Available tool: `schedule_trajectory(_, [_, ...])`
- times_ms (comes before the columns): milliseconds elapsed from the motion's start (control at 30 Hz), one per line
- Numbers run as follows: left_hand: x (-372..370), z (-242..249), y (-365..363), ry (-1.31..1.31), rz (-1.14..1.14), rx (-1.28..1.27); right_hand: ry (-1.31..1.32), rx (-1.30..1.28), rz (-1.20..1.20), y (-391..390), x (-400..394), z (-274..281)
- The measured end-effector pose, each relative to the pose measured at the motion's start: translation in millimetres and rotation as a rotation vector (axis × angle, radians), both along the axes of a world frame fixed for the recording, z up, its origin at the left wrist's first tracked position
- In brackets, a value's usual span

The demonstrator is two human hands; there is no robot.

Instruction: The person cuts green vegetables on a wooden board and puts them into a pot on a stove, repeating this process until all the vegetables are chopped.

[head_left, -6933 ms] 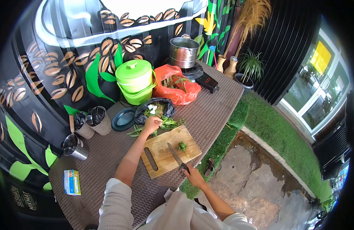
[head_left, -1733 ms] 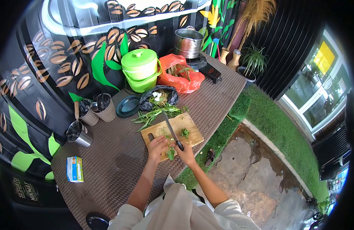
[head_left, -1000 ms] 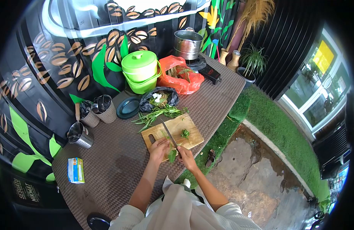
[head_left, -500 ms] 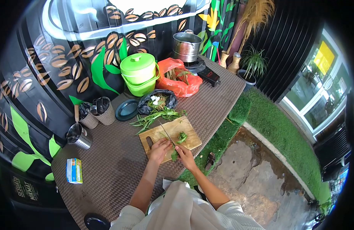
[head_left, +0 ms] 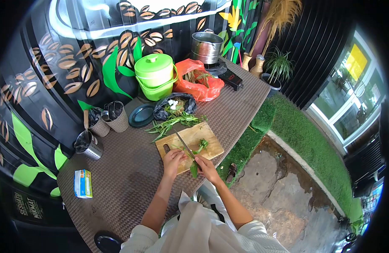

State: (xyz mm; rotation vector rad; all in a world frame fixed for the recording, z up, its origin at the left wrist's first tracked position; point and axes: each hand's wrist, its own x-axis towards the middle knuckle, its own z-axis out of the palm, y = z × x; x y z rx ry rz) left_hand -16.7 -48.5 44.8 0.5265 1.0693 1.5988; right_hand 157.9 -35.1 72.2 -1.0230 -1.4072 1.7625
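Observation:
My right hand [head_left: 206, 168] is closed around the handle of a knife [head_left: 183, 142], its blade pointing away to the upper left over the wooden cutting board [head_left: 213, 154]. A green leaf [head_left: 193, 170] hangs by the right fingers at the board's near edge. Over the board's left part, my left hand [head_left: 174, 162] pinches some leafy greens, mostly hidden by its fingers. Cut greens [head_left: 203, 144] lie in a small heap on the board, right of the blade. Beyond the board is a pile of long-leaved greens [head_left: 177, 122].
Behind the greens stand a black plastic bag [head_left: 162, 113] of scraps, a dark plate [head_left: 140, 116], a lime-green bucket [head_left: 154, 74] and a red plastic bag [head_left: 207, 92]. A steel pot [head_left: 206, 50] sits on a portable stove [head_left: 232, 79]. Utensil holders [head_left: 117, 122] and a packet [head_left: 83, 184] are left.
Both hands have drawn slightly apart, and the knife blade has come away from the left fingers. The view has shifted a little.

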Motion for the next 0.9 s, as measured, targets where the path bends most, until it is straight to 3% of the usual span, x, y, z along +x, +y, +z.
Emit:
schedule_trajectory(633, [0.2, -0.6, 6.7, 0.001, -0.024, -0.040, 0.016, 0.042, -0.032, 2.9, -11.7, -12.3])
schedule_trajectory(800, [-8.8, -3.4, 10.6, 0.014, -0.114, -0.027, 0.112, -0.212, 0.085, 8.2, -2.6, -11.8])
schedule_trajectory(900, [-7.0, 4.8, 10.3, 0.072, -0.126, -0.073, 0.095, -0.240, 0.085, 10.6, -0.7, -10.2])
